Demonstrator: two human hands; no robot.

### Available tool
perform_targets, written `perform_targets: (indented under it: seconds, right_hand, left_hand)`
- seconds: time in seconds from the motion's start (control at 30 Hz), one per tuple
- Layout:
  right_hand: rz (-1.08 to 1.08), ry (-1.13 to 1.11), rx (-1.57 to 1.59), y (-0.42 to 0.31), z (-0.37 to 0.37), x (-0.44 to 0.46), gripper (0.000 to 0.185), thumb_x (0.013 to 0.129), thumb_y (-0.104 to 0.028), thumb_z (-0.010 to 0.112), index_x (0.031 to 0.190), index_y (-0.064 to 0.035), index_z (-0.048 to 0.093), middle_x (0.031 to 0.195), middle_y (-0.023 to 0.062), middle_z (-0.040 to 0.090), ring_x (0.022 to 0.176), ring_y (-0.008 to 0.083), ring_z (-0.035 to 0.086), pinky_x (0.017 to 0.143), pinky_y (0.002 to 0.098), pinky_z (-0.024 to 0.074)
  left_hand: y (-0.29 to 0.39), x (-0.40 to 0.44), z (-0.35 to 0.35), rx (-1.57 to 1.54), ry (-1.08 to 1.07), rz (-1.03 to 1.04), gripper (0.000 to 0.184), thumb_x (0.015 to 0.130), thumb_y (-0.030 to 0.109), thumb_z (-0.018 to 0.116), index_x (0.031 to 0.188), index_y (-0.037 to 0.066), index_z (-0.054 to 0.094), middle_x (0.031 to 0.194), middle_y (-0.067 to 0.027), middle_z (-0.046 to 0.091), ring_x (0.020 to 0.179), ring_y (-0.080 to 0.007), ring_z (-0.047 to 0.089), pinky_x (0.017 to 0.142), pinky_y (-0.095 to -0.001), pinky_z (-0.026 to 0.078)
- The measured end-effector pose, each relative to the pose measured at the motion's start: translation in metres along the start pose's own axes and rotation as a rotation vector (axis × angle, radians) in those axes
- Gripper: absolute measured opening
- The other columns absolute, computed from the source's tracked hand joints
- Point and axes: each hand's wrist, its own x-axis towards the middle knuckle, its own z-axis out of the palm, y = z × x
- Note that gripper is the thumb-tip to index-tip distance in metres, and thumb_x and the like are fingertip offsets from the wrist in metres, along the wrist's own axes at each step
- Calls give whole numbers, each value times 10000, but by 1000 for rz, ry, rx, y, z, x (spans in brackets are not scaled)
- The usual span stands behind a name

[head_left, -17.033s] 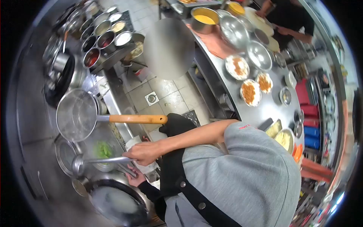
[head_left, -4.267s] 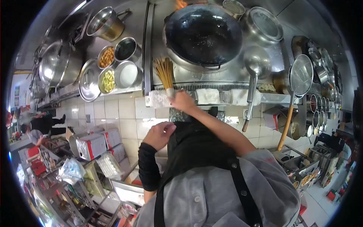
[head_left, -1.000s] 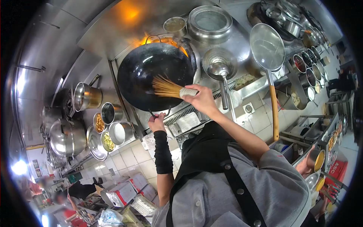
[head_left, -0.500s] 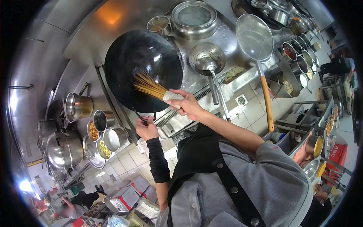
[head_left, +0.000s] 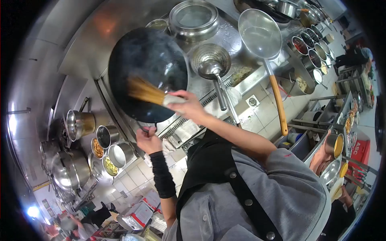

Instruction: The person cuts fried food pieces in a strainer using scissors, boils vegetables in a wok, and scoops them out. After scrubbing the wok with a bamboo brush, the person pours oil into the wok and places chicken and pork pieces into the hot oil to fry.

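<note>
A large black wok (head_left: 155, 56) is tilted up over the stove, with steam rising from its inside. My left hand (head_left: 148, 140) is closed on the wok's near loop handle (head_left: 144, 127). Closed round the wrapped grip of a bamboo brush (head_left: 146, 91) is my right hand (head_left: 189, 106); the bristles are over the wok's inner surface and smeared by motion. Right of the wok lie a perforated ladle (head_left: 211, 56) and a solid ladle (head_left: 210, 70) resting in it, their handles pointing toward me.
A wooden-handled strainer (head_left: 260, 34) spans the stove's right side. A lidded pot (head_left: 194, 18) stands behind. Small food pots (head_left: 119, 155) and a big pot (head_left: 72, 170) are at left, sauce pots (head_left: 299, 45) at right. Co-workers (head_left: 354, 56) (head_left: 341, 209) stand farther off.
Since one second ago the wok has been tipped up by its handle, and flames at its rim are no longer seen. The brush has moved left across the wok. The camera view has shifted.
</note>
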Motion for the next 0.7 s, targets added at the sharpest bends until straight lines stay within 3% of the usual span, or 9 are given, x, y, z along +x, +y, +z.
perform_targets:
  seconds: [0.07,0.13,0.27,0.4,0.47,0.53,0.6,0.67,0.7]
  right_hand:
    - [-490,-117,-509,13,12,5,466,855,-106,797,1300,-70,663,1211,123,719,952,268,722,864,361,560]
    - [-327,-320,-825,-33,0,-23,493,833,-167,799,1305,-106,672,1228,128,723,1058,346,710,954,374,543]
    - [-175,-239,-1572,-98,-107,28,558,856,-254,688,1403,-182,606,1095,192,730,946,359,726,845,468,586]
    - [-682,642,-1507,-108,-93,132,774,828,-236,684,1551,-197,410,952,232,659,720,394,696,658,487,594]
    - [-649,635,-1335,-119,-57,161,774,831,-232,699,1543,-164,404,974,234,636,737,409,694,668,496,594]
    - [-564,580,-1326,-88,-18,176,736,834,-224,698,1514,-153,425,1024,261,646,828,421,709,697,519,593]
    - [-571,493,-1392,-29,9,193,676,822,-227,697,1451,-100,482,959,263,664,797,420,709,733,502,598]
    - [-607,138,-1513,14,25,189,551,797,-192,692,1325,-68,597,990,245,694,895,417,718,782,492,597]
    - [-471,-132,-1558,15,40,178,409,788,-153,672,1188,-70,657,1022,222,713,958,406,713,830,486,587]
  left_hand:
    - [5,12,-9,38,-19,-73,181,792,-60,724,783,7,556,719,-93,658,676,-174,647,643,-318,520]
    - [-38,21,-12,-126,-47,-69,196,787,-84,717,766,17,550,748,-80,662,687,-183,653,664,-334,540]
    - [-102,5,3,-543,-37,-354,224,793,-103,713,741,27,538,771,-87,645,722,-212,664,740,-382,580]
    - [-86,-29,48,-319,-24,-482,189,844,-89,702,798,-26,529,802,-133,650,775,-240,687,809,-382,610]
    - [-130,-39,90,-598,39,-540,178,921,63,701,903,-112,673,840,-124,697,798,-234,698,729,-380,562]
    - [-118,-44,93,306,-212,-73,271,934,132,714,1024,-123,693,857,-122,703,778,-249,696,706,-418,544]
    - [-114,-33,126,-992,85,-645,240,953,96,684,975,-142,698,916,-146,698,873,-254,672,859,-388,529]
    - [-82,-19,133,-891,116,-592,193,960,31,632,1024,-137,701,990,-153,719,943,-236,670,919,-367,528]
    - [-100,-17,133,-484,-38,-380,169,938,30,633,1023,-61,747,1005,-127,741,931,-209,686,861,-356,549]
